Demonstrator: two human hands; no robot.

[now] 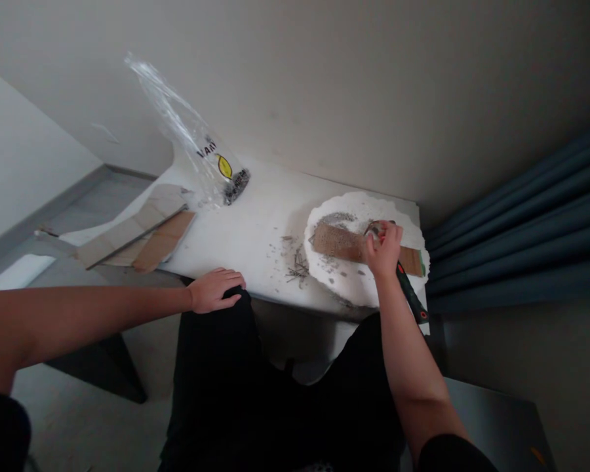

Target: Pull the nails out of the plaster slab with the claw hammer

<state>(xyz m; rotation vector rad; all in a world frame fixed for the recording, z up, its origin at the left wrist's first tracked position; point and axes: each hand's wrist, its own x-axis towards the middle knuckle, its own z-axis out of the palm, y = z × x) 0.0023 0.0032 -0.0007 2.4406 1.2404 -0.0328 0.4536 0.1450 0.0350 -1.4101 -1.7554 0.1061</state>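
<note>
My left hand (217,290) lies flat on my knee by the table's front edge, fingers stretched out, holding nothing. Over a white round piece with a wavy rim (368,288), my right hand (386,249) has its fingers curled around the dark metal end of what looks like a hammer. The hammer's black and orange handle (413,298) sticks out below the hand toward the lower right. Under the hand lies a brown cardboard strip (339,242), speckled with grey bits. Thin dark pieces that look like nails (299,267) are scattered left of the round piece.
A clear plastic bag (196,147) with a yellow mark and dark contents stands on the white table (240,242). Cardboard pieces (164,242) lie at the table's left end. A wall runs behind, and a blue curtain (526,223) hangs at the right.
</note>
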